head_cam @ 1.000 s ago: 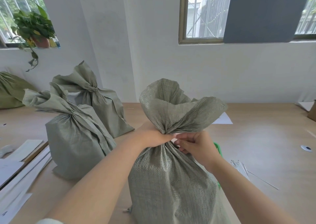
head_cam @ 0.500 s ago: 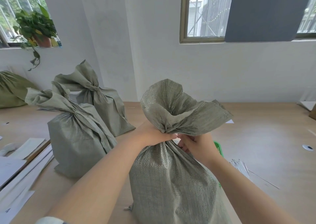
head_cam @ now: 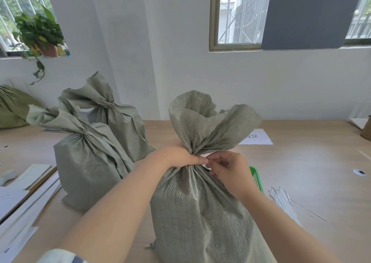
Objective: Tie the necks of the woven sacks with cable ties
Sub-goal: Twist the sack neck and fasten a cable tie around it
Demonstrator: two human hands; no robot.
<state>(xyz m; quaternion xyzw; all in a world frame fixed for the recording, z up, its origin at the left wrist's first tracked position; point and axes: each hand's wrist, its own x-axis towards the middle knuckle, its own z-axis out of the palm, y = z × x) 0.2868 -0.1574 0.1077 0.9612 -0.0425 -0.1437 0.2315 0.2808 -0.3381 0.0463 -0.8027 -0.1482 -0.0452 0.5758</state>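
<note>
Sacks: one neck-gripped by left hand; right fingers pinching there; two more behind.

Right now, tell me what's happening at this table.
A person is closing a woven sack. The left hand grips the gathered neck while the right hand works at it with its fingertips; no tie is clearly visible there. Two sacks with cinched necks stand to the left. Loose cable ties lie on the right.

Left hand grips the sack neck; right hand pinches there (possibly a tie)
</note>
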